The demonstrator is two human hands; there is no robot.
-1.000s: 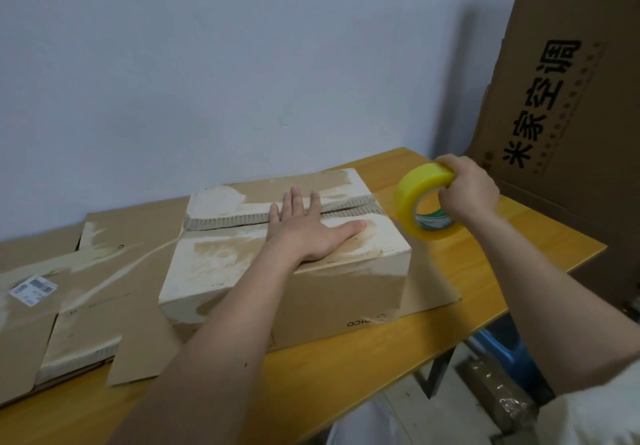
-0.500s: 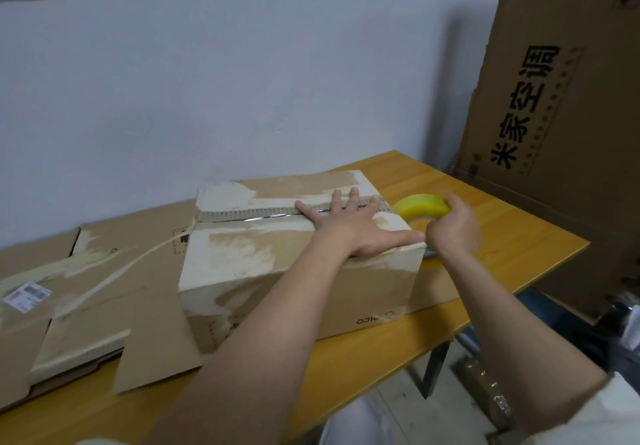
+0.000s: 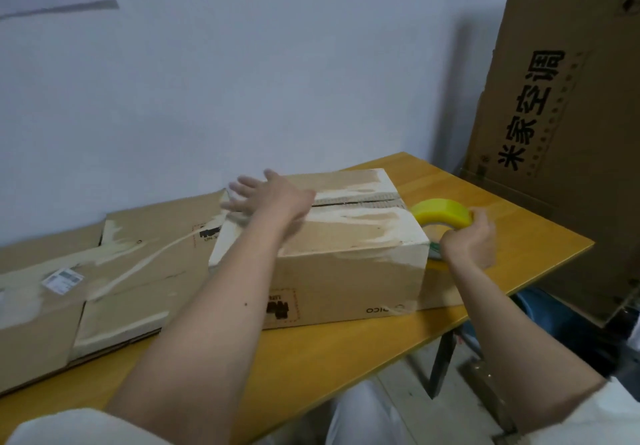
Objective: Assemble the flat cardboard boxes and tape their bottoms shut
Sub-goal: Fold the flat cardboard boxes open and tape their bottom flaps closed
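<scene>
An assembled cardboard box [image 3: 346, 271] stands on the wooden table [image 3: 346, 347], its closed flaps facing up with a seam running across the top. My left hand [image 3: 273, 197] lies flat and open on the far left end of the box top, fingers spread; it looks blurred. My right hand [image 3: 467, 240] grips a yellow roll of tape [image 3: 441, 212] against the right end of the box, level with the seam.
Flattened cardboard boxes [image 3: 104, 271] lie on the table to the left, one with a white label. A tall cardboard carton [image 3: 571, 115] with black characters leans at the right. The white wall rises just behind the table. Floor and bundled items show below the right table edge.
My left hand slid from the right part of the box top to its left end. My right hand brought the tape roll down against the box's right end.
</scene>
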